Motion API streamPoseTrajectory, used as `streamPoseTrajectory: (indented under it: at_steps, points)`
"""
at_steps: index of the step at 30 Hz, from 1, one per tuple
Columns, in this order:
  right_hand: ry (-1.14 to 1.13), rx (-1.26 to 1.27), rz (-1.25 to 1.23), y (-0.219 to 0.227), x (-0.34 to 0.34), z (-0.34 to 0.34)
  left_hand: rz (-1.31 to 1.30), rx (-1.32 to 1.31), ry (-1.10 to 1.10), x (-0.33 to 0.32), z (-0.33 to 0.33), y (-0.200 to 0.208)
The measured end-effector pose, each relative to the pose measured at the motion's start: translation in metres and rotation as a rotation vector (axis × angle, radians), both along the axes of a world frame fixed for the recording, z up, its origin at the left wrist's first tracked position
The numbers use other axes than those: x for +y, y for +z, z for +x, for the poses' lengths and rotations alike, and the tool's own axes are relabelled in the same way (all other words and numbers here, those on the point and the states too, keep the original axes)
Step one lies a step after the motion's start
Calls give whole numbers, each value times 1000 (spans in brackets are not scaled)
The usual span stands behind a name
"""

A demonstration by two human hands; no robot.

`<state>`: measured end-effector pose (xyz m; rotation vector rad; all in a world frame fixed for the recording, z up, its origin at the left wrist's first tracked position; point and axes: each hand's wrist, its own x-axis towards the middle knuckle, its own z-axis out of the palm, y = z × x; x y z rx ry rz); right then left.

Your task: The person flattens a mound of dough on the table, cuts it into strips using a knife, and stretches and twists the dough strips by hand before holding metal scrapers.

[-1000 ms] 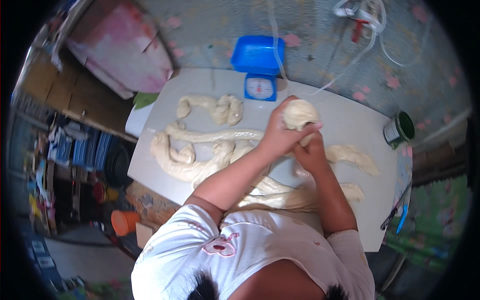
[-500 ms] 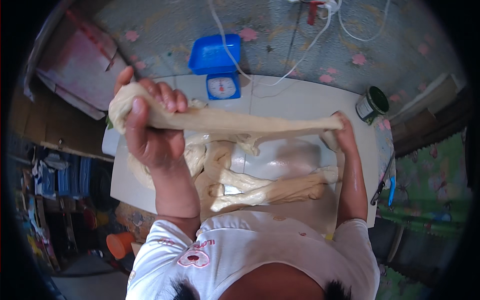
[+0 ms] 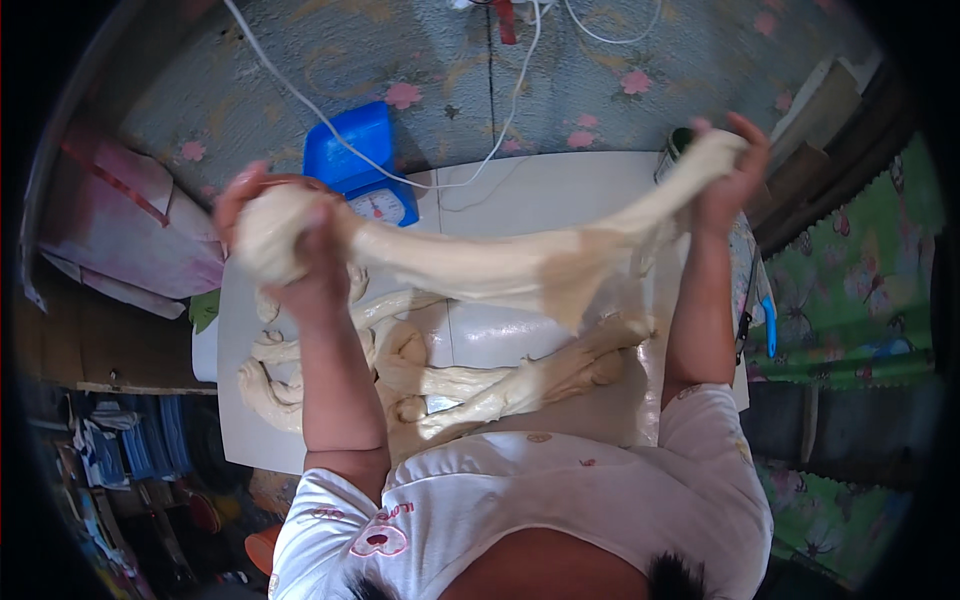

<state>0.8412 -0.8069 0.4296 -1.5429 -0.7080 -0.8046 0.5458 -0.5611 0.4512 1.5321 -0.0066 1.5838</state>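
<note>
A long strip of pale dough (image 3: 480,262) hangs between my two raised hands, sagging in the middle above the table. My left hand (image 3: 300,235) is wrapped round its thick, bunched end, and blur softens the fingers. Its other, narrower end is gripped by my right hand (image 3: 728,185), held high at the right. Below, more dough (image 3: 520,385) lies on the white table in long, crossed, glossy strips. Further coils of dough (image 3: 270,390) lie at the left, beside my left forearm.
A blue kitchen scale (image 3: 380,205) with a blue tray (image 3: 348,145) stands at the back by the wall. A dark green can (image 3: 675,150) is partly hidden behind the dough. A blue-handled tool (image 3: 768,325) lies at the table's right edge. A white cable (image 3: 290,90) hangs in front of the wall.
My right hand has risen and moved outward, and the dough strip now sags and spreads wider in the middle. My left hand still holds the bunched end. The view has shifted slightly.
</note>
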Motion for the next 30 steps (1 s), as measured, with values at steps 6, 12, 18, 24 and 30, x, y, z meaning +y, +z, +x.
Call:
streamPoseTrajectory:
  at_steps: [6,12,18,24,30]
  points:
    - [263,323,-1273,-108,2,15,287,1640,481,2,13,-122]
    - [150,508,-1177,-180,2,-4,456,1268,-34,-38,58,-167]
    - [644,455,-861,-84,0,-58,482,934,-443,-82,144,-151]
    - [359,314,-696,1,-52,-48,669,988,-177,-64,154,-116]
    - [62,-50,-902,-60,-39,-35,509,1181,-198,-7,41,-82]
